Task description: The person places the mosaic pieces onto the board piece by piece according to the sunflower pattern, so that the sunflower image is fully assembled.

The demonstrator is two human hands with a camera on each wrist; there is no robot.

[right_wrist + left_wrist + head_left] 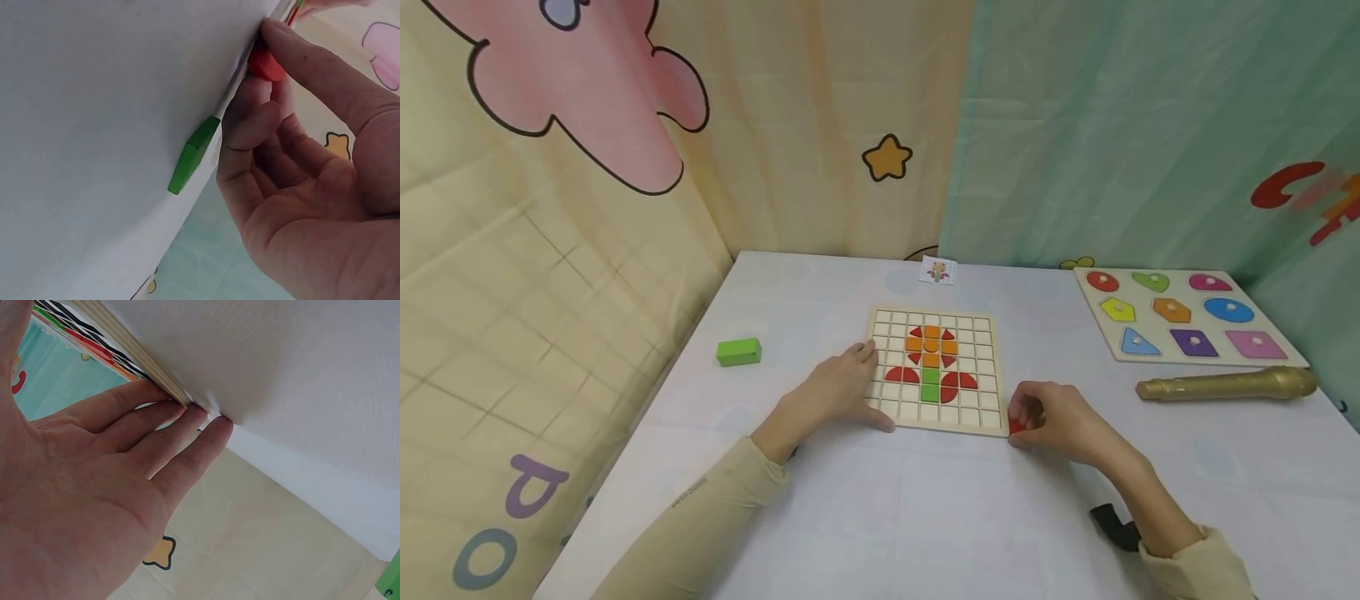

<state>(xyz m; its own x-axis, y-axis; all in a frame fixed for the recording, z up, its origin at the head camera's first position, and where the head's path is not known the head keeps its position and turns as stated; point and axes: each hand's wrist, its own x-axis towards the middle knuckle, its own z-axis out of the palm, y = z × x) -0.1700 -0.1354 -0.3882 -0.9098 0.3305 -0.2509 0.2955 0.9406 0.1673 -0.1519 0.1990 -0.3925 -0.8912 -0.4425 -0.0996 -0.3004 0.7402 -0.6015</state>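
Note:
The square wooden grid board (906,412) lies mid-table, with orange, red and green pieces set in a flower pattern. My left hand (842,385) rests along its left side, fingers extended with the fingertips at the edge (164,381) and the thumb by the near-left corner. Just off the near-right corner, my right hand (1060,421) pinches a small red piece (267,64) with a rounded side between thumb and curled fingers. Close to those fingers, a green piece (192,156) shows on the table in the right wrist view; in the head view it is hidden.
A green block (739,352) stands to the left. Behind the board lies a small picture card (937,271). On the right are a knobbed shape puzzle (1157,333) and a gold microphone-shaped object (1225,385). Patterned curtains (820,125) hang beyond the table's edge.

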